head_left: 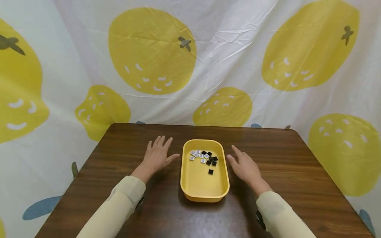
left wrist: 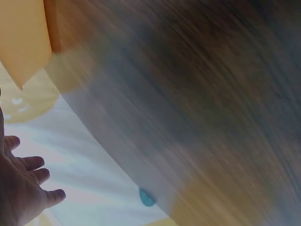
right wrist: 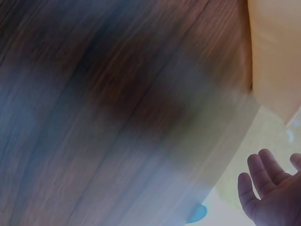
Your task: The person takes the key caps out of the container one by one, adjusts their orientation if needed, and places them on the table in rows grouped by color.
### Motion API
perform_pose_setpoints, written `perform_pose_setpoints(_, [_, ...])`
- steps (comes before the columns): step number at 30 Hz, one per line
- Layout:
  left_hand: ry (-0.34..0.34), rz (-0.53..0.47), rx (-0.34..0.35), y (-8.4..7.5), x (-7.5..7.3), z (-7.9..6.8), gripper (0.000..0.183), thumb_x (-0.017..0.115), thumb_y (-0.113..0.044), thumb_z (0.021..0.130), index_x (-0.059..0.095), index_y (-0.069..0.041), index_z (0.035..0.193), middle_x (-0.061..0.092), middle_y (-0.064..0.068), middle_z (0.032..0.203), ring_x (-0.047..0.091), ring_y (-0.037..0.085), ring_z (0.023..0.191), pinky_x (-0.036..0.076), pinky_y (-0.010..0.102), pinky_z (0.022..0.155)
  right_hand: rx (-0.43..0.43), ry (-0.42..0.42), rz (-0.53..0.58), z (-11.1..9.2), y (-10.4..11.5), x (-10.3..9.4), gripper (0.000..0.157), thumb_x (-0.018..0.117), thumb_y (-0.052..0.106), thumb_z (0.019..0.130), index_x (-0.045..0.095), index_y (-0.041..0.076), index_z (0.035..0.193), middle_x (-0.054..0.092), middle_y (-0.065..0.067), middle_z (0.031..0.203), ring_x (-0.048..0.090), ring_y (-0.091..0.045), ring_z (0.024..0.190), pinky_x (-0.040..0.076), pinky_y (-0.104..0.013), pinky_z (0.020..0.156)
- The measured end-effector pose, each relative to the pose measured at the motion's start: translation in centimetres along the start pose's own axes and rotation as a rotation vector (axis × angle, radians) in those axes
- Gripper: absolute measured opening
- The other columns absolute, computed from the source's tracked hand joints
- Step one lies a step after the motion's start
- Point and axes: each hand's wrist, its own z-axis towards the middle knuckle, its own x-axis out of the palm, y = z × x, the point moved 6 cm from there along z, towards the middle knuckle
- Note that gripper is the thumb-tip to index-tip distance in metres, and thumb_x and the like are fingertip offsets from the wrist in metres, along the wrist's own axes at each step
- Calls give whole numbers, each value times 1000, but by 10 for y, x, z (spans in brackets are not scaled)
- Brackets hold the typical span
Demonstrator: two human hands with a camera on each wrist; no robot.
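In the head view a yellow plastic tray (head_left: pixel 196 185) stands on the table between the two hands. White square tiles (head_left: pixel 191 158) with printed marks lie toward its far left inside, and several black square tiles (head_left: pixel 210 172) lie at the right, one of them nearer than the others. My left hand (head_left: pixel 155 157) is left of the tray, fingers spread and holding nothing. On the other side my right hand (head_left: pixel 246 168) has its fingers extended near the tray's right wall, also holding nothing. Both wrist views show the spread fingers of the left hand (left wrist: pixel 23 183) and right hand (right wrist: pixel 273 193).
The dark wood-grain table (head_left: pixel 282 158) reaches back to a white cloth (head_left: pixel 226 43) printed with yellow lemons, which hangs behind and at the sides. Pale sleeves (head_left: pixel 119 205) cover both forearms.
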Motion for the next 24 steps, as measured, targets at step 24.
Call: perform_pose_setpoints(24, [-32, -67, 152, -50, -8, 15, 73, 62, -49, 95, 37, -13, 154, 34, 20, 155, 27, 36, 145, 22, 57, 114, 61, 15, 217, 3, 11, 14, 51, 52, 28, 103, 44, 13, 150, 66, -13, 112, 63, -28, 97, 50, -46, 80])
